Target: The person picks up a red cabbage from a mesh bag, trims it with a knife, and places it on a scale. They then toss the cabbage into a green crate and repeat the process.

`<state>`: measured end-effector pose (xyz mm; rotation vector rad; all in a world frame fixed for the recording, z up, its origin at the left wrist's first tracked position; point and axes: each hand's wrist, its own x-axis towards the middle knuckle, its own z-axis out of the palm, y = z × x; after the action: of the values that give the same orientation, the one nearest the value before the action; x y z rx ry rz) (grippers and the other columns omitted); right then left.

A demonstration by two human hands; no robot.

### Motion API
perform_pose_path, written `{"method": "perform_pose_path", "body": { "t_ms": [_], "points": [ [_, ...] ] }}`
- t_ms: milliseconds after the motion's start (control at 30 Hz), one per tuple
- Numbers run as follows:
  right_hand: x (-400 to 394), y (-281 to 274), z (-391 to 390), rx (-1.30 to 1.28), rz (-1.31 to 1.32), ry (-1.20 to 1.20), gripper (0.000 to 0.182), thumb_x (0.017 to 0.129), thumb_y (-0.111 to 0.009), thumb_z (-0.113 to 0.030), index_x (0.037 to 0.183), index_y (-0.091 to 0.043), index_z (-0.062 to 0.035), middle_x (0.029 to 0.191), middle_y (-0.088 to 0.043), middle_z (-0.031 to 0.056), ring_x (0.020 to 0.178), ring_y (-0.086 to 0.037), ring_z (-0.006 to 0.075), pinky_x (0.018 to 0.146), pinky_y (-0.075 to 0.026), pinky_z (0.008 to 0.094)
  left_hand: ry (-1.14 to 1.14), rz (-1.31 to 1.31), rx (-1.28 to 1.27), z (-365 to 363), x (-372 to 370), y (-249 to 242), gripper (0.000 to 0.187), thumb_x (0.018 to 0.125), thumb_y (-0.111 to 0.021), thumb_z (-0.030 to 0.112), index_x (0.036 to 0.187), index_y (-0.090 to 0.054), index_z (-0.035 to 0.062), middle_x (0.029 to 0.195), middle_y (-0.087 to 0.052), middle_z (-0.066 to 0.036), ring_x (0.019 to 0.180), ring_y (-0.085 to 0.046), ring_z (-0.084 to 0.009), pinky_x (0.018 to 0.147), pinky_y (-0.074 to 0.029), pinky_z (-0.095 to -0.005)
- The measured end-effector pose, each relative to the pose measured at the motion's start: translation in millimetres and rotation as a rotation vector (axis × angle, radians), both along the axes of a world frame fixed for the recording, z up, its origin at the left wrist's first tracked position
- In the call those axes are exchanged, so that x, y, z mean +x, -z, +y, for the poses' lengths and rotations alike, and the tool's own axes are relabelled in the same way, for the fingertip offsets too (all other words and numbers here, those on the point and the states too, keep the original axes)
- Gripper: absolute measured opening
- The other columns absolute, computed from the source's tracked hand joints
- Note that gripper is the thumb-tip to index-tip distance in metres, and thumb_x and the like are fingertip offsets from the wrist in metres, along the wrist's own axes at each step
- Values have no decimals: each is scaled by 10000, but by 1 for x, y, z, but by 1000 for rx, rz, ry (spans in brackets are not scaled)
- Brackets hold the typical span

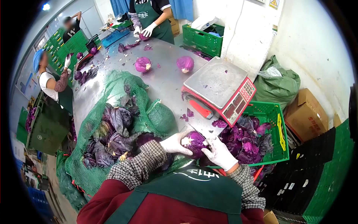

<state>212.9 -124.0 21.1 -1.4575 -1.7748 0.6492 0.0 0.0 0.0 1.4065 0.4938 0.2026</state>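
A purple-red cabbage (194, 145) with a pale cut base sits between my gloved hands, just above the table's near edge. My left hand (176, 145) is closed around its left side. On the right, my right hand (220, 154) is closed, its thumb against the cabbage. A thin knife blade (197, 131) juts from its fingers toward the upper left; the handle is hidden in the glove. Left of my hands, a green mesh sack (128, 84) lies open with several untrimmed cabbages (115, 123) in it.
A red scale (220, 84) stands ahead right, an orange-handled tool (199, 107) beside it. Right of my hands, a green crate (281, 149) holds purple leaves (248, 140). Two trimmed cabbages (143, 64) rest on the metal table (164, 84). Several co-workers stand at the far side and left.
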Motion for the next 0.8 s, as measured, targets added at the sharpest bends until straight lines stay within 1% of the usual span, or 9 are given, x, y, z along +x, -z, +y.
{"method": "perform_pose_path", "body": {
  "t_ms": [100, 167, 200, 300, 333, 367, 433, 567, 800],
  "points": [
    [-9, 21, 2, -15, 219, -94, 151, 840, -621, -88, 951, -573, 3, 893, -576, 157, 760, -610, 310, 667, -514, 348, -34, 51, 3, 5, -10, -5, 954, 679, -847, 79, 1440, -279, -17, 1323, -511, -98, 1202, -501, -167, 1053, -394, -329],
    [1, 21, -6, 383, -135, -180, 143, 826, -633, -22, 921, -528, -12, 790, -524, 83, 720, -551, 186, 639, -478, 303, -82, 56, -17, 8, -7, 7, 943, 678, -845, 71, 1432, -285, -19, 1315, -517, -103, 1195, -510, -170, 1052, -397, -330],
    [-8, -18, -24, 7, 326, 11, 104, 821, -643, -32, 850, -543, -31, 771, -520, 77, 686, -542, 179, 624, -461, 298, -103, 42, 13, 5, -6, 15, 920, 685, -840, 74, 1423, -297, -15, 1308, -522, -108, 1188, -520, -175, 1051, -401, -332],
    [20, -27, -34, -142, 342, 400, 109, 817, -665, -53, 859, -568, -30, 821, -538, 84, 725, -558, 193, 653, -464, 294, -88, 11, 37, 1, -4, 4, 931, 690, -838, 88, 1430, -281, -12, 1306, -522, -110, 1190, -520, -178, 1050, -405, -335],
    [49, 27, -25, 408, -331, 306, 148, 821, -682, -70, 932, -593, -29, 882, -537, 91, 820, -561, 182, 711, -473, 287, -96, 14, 64, 0, -3, 6, 946, 683, -849, 216, 1407, -297, -40, 1272, -541, -162, 1185, -533, -212, 1042, -412, -325],
    [42, 23, -25, 224, 36, 430, 214, 820, -692, -81, 1013, -613, -32, 938, -537, 104, 887, -560, 207, 755, -480, 301, -87, 22, 74, -2, -1, -3, 960, 675, -855, 247, 1406, -301, -35, 1266, -542, -166, 1179, -539, -222, 1041, -412, -329],
    [26, 15, -23, 118, 93, 298, 272, 821, -689, -79, 1076, -612, -26, 958, -542, 104, 874, -566, 231, 770, -487, 316, -87, 89, 178, -1, 0, 4, 972, 664, -862, 276, 1405, -308, -23, 1259, -545, -171, 1175, -543, -231, 1038, -414, -333],
    [-18, 8, -12, 176, -61, 203, 332, 838, -652, -81, 1161, -591, -33, 1054, -552, 137, 933, -595, 299, 813, -504, 349, -68, 200, 293, -10, 7, -16, 1018, 655, -879, 182, 1430, -263, -55, 1318, -494, -137, 1213, -490, -186, 1048, -393, -320],
    [-13, 5, -13, 161, -104, 176, 155, 867, -594, -145, 993, -602, -56, 968, -588, 141, 815, -627, 326, 685, -544, 400, -86, 186, 494, -12, 10, -14, 967, 632, -871, 356, 1372, -369, -12, 1260, -476, -171, 1205, -492, -261, 1028, -399, -343]
  ]
}}
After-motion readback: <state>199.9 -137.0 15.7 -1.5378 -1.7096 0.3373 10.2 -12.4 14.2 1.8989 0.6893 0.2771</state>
